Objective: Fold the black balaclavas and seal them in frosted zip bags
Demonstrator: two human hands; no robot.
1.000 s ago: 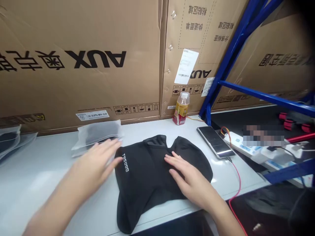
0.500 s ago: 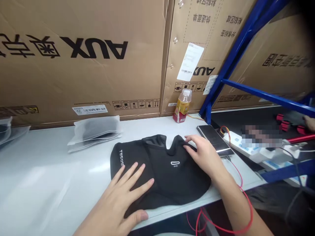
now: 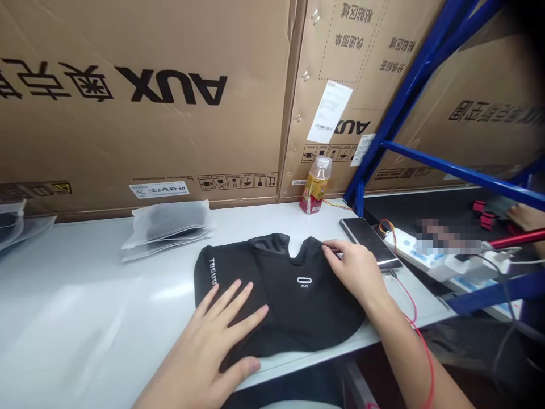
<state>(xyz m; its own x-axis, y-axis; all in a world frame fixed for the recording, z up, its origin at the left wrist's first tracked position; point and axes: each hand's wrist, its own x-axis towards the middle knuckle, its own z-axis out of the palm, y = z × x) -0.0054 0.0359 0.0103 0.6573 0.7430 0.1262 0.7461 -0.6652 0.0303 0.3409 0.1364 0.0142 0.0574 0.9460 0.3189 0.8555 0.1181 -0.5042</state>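
A black fabric piece (image 3: pixel 289 307) lies flattened near the table's front edge. It has white lettering at its left, a small white print at right, a mesh panel along the top and a notch beside it. My left hand (image 3: pixel 213 335) rests flat on its left part, fingers spread, with the thumb over the lower edge. At the upper right, my right hand (image 3: pixel 355 270) pinches the fabric's edge just right of the notch between thumb and fingertips. A dark phone (image 3: pixel 368 241) with a red cable (image 3: pixel 409 295) lies behind that hand.
Large cardboard boxes (image 3: pixel 149 142) line the back of the white table (image 3: pixel 63 295). Frosted packets (image 3: pixel 170 227) lie at the back left, and a drink bottle (image 3: pixel 315 184) stands behind the fabric. Blue rack bars (image 3: pixel 409 85), power strips (image 3: pixel 411 250) and another person's hand (image 3: pixel 528 216) are at right.
My right thumb and fingers have closed together on the fabric's upper edge, which now lies flatter beside the notch. My left hand stays flat on the cloth. The view has shifted slightly.
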